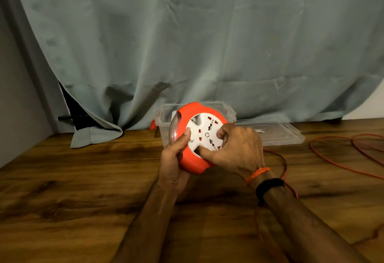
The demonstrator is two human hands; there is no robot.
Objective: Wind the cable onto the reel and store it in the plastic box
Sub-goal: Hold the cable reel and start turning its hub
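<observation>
The round orange cable reel with a white socket face is held above the wooden table, tilted toward me. My left hand grips its left rim, thumb on the white face. My right hand rests on the white face, thumb and fingers set in its recesses. A thin orange cable lies in loose loops on the table at the right and runs under my right wrist. The clear plastic box stands open just behind the reel, partly hidden by it.
The box's clear lid lies flat to the right of the box. A grey-green curtain hangs behind, down to the table's back edge. The wooden table spreads to the left and front.
</observation>
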